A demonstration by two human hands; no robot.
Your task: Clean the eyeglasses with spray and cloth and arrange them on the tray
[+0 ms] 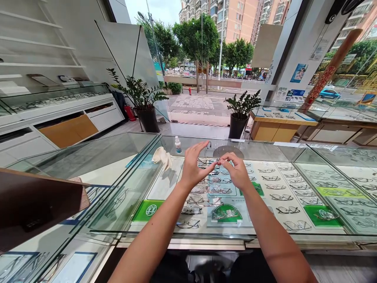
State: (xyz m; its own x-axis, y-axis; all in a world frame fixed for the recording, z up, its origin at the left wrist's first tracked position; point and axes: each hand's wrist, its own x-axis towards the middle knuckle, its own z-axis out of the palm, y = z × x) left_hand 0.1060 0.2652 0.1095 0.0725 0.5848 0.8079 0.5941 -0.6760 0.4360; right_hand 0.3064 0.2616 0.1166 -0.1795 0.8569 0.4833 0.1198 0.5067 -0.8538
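Note:
Above the glass counter, my two hands meet over a pair of thin-rimmed eyeglasses [209, 151], whose clear outline is hard to make out against the display behind. My left hand [193, 165] has its fingers stretched forward and its thumb reaching right, with the glasses between them. The fingers of my right hand [238, 171] are bent into a pinch at the near part of the frame, close to my left thumb tip. A white spray bottle [178, 145] and a crumpled cream cloth [163, 158] are on the glass to the left of my hands.
Under the glass counter top [138, 177] lie rows of eyeglasses [279, 197] and green display cards [147, 210]. A round dark tray [228, 151] is just beyond my hands. A dark brown panel [41, 208] juts in from the left. Potted plants [149, 114] stand beyond the counter.

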